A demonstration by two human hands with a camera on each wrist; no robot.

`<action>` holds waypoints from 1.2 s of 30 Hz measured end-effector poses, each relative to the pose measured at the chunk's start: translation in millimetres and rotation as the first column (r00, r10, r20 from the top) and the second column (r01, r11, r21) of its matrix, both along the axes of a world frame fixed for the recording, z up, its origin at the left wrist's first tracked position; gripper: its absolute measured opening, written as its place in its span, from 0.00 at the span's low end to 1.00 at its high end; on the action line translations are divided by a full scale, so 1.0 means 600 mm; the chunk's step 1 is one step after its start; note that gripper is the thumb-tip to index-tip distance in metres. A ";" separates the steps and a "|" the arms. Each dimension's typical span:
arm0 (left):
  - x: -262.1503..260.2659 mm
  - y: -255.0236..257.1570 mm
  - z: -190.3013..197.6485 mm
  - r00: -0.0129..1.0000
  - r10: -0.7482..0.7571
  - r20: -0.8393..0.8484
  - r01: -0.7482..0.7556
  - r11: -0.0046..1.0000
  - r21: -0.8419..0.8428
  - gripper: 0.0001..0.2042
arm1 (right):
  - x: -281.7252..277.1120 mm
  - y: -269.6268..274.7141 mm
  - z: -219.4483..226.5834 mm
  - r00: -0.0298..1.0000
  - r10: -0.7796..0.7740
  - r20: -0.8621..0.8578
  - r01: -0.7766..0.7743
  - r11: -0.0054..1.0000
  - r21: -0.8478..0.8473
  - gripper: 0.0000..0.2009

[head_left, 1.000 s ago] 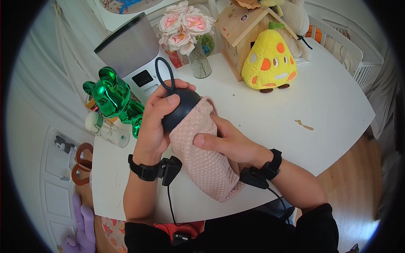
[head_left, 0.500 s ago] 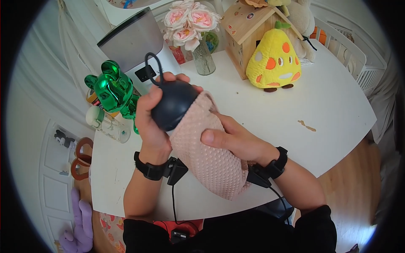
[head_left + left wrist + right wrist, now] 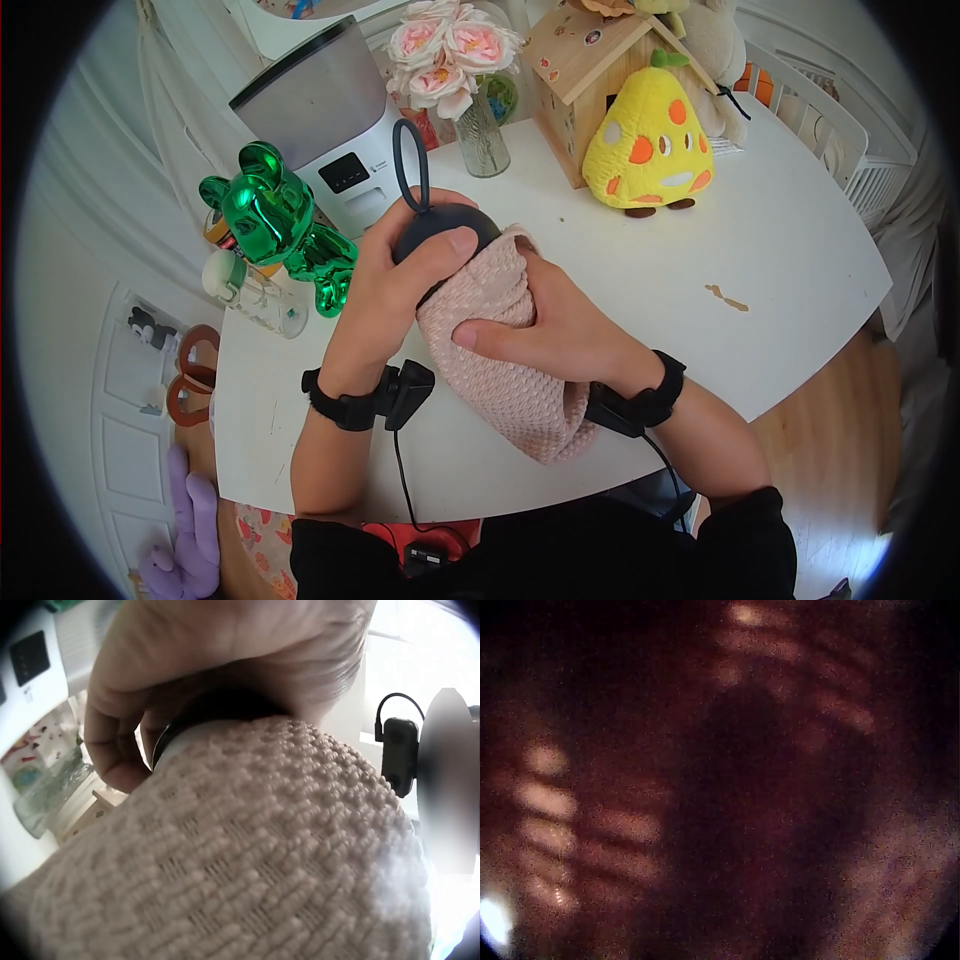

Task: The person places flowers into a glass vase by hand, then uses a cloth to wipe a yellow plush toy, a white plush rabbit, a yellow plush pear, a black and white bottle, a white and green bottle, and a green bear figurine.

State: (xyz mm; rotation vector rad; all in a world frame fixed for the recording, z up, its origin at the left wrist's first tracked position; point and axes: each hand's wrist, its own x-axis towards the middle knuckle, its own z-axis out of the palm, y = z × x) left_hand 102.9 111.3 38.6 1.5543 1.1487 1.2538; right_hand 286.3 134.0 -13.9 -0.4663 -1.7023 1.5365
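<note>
A dark rounded lid with an upright loop [image 3: 458, 226] tops an object wrapped in a pink textured cloth [image 3: 500, 375]. My left hand [image 3: 395, 275] grips the lid, its thumb lying across the top and its fingers behind. My right hand [image 3: 560, 325] holds the cloth around the object, thumb in front, other fingers hidden behind. In the left wrist view the cloth [image 3: 247, 847] fills the lower part, with my left hand [image 3: 217, 645] curled over the dark lid above it. The right wrist view is dark and blurred by something close.
On the white table [image 3: 790, 330] stand a green shiny bear figure [image 3: 275, 225], a clear bottle [image 3: 255, 290], a grey and white appliance [image 3: 330, 110], a vase of pink flowers [image 3: 482, 140], a wooden house [image 3: 565, 90] and a yellow plush toy [image 3: 650, 150].
My left hand has shifted from the lid's left side to over its top, thumb now across it. The loop has swung rightward and upright, and the wrapped object's top has tilted rightward.
</note>
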 end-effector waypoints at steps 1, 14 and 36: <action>-0.001 0.003 -0.002 0.997 -0.014 0.071 0.016 0.999 -0.032 0.21 | 0.001 0.000 0.000 0.999 0.030 -0.017 -0.031 0.999 -0.019 0.34; -0.032 0.013 0.020 0.916 -0.213 0.339 0.149 0.967 0.206 0.38 | -0.005 -0.021 -0.003 0.935 0.298 -0.192 -0.347 0.881 -0.323 0.42; -0.006 0.018 -0.015 0.906 -0.042 0.420 0.085 0.993 -0.084 0.23 | -0.017 -0.005 -0.008 0.981 0.005 -0.191 -0.030 0.992 -0.125 0.40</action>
